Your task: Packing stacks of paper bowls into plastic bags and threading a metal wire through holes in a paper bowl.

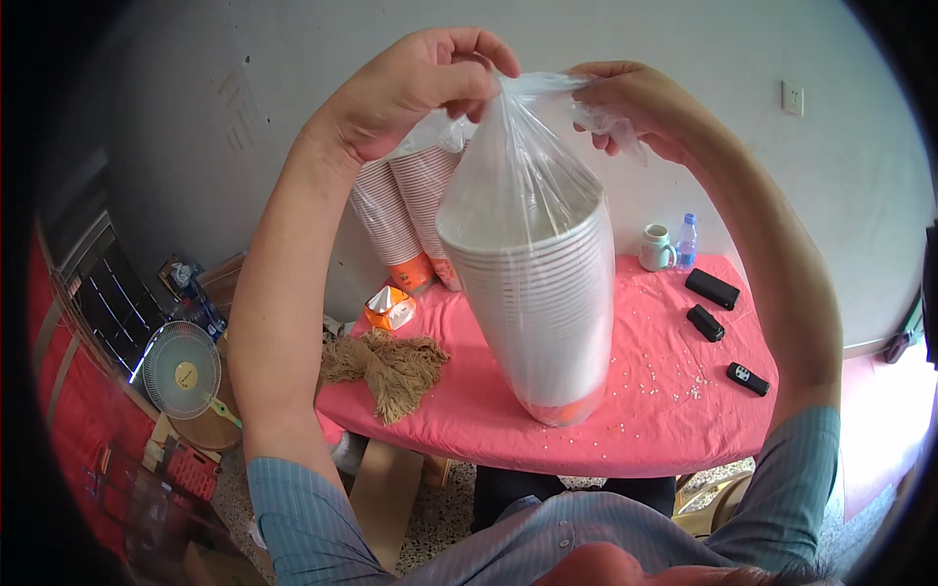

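tbh the easy lane is right of the tall cup stack (547, 322), over scattered white bits (695, 394) on the surface (479, 425) until you hit the black cases (712, 289), 'cause the left's kinda jammed with brown cloth (396, 376), an orange pack (381, 311) and more cups (388, 217), and a mug (655, 252) and bottle (687, 244) block the back right.

head cam looks down on tbl (684, 439), hands (420, 88) (647, 105) nr.
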{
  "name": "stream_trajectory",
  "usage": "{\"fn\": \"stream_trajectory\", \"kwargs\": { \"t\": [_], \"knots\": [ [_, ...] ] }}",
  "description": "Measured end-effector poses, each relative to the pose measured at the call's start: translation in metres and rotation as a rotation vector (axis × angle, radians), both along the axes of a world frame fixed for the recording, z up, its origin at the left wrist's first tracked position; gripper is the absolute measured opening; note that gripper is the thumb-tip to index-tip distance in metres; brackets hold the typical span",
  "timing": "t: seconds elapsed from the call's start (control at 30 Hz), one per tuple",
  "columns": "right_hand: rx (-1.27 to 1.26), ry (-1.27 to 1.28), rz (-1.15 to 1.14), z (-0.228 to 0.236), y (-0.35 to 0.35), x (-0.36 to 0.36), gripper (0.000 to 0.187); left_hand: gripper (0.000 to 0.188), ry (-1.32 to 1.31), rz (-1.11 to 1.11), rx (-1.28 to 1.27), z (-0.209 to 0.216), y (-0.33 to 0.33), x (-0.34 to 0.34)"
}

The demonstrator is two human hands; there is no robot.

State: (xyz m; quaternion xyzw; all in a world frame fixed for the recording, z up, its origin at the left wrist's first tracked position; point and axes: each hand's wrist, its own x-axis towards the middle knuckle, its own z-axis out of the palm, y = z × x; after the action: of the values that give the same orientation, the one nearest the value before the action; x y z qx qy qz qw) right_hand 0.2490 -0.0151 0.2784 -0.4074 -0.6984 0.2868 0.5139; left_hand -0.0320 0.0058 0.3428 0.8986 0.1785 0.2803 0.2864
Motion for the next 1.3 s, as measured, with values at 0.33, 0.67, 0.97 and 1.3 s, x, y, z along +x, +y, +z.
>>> {"fn": "stream_trajectory", "kwargs": {
  "t": [0.33,0.67,0.97,1.3],
  "knots": [
    [0.055,0.150,0.111,0.003,0.014,0.005,0.040,0.020,-0.136,-0.004,-0.286,-0.009,0.007,0.012],
    [0.244,0.394,0.067,0.030,-0.066,-0.063,0.029,0.018,-0.147,0.005,-0.188,-0.017,0.021,0.014],
    [1.045,-0.452,-0.399,-0.074,-0.056,-0.103,0.011,0.044,-0.121,-0.060,-0.284,-0.017,0.019,0.003],
    [1.144,-0.465,-0.447,-0.085,-0.056,-0.114,0.017,0.047,-0.126,-0.208,-0.234,-0.033,0.010,0.002]
  ]
}}
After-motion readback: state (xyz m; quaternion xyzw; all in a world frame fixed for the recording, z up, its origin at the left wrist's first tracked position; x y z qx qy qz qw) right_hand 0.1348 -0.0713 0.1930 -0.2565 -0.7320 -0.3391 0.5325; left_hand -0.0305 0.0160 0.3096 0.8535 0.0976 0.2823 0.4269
